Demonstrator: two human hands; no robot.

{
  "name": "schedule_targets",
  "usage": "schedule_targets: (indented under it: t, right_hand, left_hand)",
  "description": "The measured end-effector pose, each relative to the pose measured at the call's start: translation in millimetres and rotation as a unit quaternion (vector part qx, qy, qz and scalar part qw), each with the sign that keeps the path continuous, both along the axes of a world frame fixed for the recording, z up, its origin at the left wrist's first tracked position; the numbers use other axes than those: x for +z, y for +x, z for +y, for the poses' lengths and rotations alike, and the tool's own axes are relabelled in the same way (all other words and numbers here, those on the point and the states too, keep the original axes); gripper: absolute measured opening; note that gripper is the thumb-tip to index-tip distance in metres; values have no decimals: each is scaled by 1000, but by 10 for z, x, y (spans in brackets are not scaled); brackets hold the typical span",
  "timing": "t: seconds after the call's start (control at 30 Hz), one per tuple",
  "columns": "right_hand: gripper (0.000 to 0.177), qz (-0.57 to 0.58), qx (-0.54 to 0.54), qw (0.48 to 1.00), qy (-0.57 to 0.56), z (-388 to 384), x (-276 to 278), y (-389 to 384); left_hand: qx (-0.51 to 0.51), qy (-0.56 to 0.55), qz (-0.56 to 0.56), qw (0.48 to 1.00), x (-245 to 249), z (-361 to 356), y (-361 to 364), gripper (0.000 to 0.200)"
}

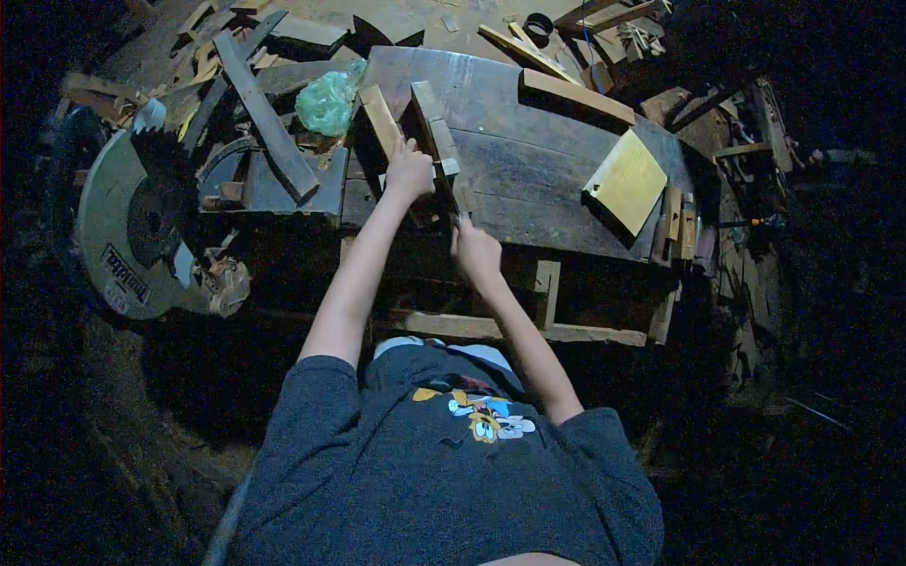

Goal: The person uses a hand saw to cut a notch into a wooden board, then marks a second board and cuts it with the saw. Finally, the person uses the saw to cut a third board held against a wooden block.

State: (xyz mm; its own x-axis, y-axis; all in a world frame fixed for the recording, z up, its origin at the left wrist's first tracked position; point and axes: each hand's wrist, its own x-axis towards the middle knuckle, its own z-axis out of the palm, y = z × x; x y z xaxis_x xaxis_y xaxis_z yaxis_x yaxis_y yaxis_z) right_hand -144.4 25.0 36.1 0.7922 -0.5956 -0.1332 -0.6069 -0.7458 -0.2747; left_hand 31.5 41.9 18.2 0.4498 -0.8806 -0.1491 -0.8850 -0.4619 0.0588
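Note:
My left hand (411, 176) is closed at the near end of a short light-brown wooden block (380, 115), which lies slanted on the workbench (510, 174). Beside it, to the right, lies a greyish length of wood (433, 123) with a small pale piece across its lower part. My right hand (478, 253) is closed by the bench's near edge, around a narrow tool (461, 209) that points up toward the greyish wood. Dim light and the fingers hide what kind of tool it is.
A circular saw with a green guard (101, 222) stands at the left, its toothed blade (156, 212) exposed. A green plastic bag (326, 102) and a long board (266, 118) lie nearby. A yellowish block (628, 182) and a curved wooden piece (578, 96) rest on the bench's right side.

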Motion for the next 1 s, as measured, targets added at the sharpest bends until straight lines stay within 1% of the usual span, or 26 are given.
schedule_targets:
  t: [0.07, 0.1, 0.17, 0.2, 0.23, 0.27, 0.33, 0.37, 0.43, 0.47, 0.5, 0.57, 0.6, 0.67, 0.7, 0.77, 0.87, 0.93, 1.0]
  right_hand:
    - [17, -53, -16, 998, 0, -78, -208, 188]
    - [17, -52, -15, 999, 3, -57, -167, 131]
    - [19, -38, -24, 999, 10, 53, 22, -86]
    - [23, -37, -23, 999, 13, 118, -31, -298]
    - [28, -41, -4, 999, -17, 176, -76, -520]
    - [30, -2, -3, 1000, 12, 223, -143, -702]
    - [25, 11, -8, 1000, 22, 235, -105, -740]
    - [25, 9, -11, 1000, 22, 210, -108, -680]
    - [21, -30, -5, 999, 41, 40, -58, -321]
    - [21, -16, -7, 999, 36, -18, -51, -120]
    - [21, -8, -13, 998, 54, -88, -65, 65]
    - [21, -21, -17, 998, 53, -152, -68, 225]
    - [22, -32, -23, 998, 54, -155, -80, 256]
    - [23, -16, -12, 998, 57, -132, -97, 132]
    - [23, -20, -29, 997, 65, -113, -68, 84]
    - [23, -24, -60, 994, 92, -80, -28, 61]
    - [23, -56, -51, 995, 66, -107, -98, 111]
    - [23, -51, -47, 995, 66, -154, -45, 177]
    - [24, -44, -49, 996, 66, -209, -28, 225]
  left_hand:
    - [15, -1, 13, 1000, -41, -13, -29, 28]
    - [25, -1, 21, 999, -48, -17, -28, 27]
    - [40, 0, 23, 999, -76, -24, 20, 27]
    - [43, -12, 26, 999, -144, -31, 24, 26]
    - [47, -24, 30, 998, -187, -34, 18, 25]
    - [52, -24, 31, 998, -153, -35, 15, 25]
    - [38, -3, 47, 998, -51, -23, -9, 23]
    - [35, -2, 45, 998, -76, -25, -12, 23]
    - [51, 14, 25, 998, -145, -55, 13, 23]
    - [48, 12, 22, 999, -116, -61, 20, 23]
    - [47, 17, 36, 998, -89, -53, 21, 24]
    - [55, 11, 60, 997, -53, -47, 39, 26]
    - [56, 10, 59, 997, 18, -40, 19, 26]
    - [46, 55, 101, 992, 157, -63, -29, 28]
    - [56, 48, 122, 990, 114, -75, -66, 30]
    - [52, 40, 121, 990, 36, -90, -83, 31]
    - [51, 32, 122, 991, -42, -96, -33, 31]
    - [45, 29, 123, 991, -52, -134, 14, 31]
    - [44, 57, 156, 985, -81, -172, 68, 32]
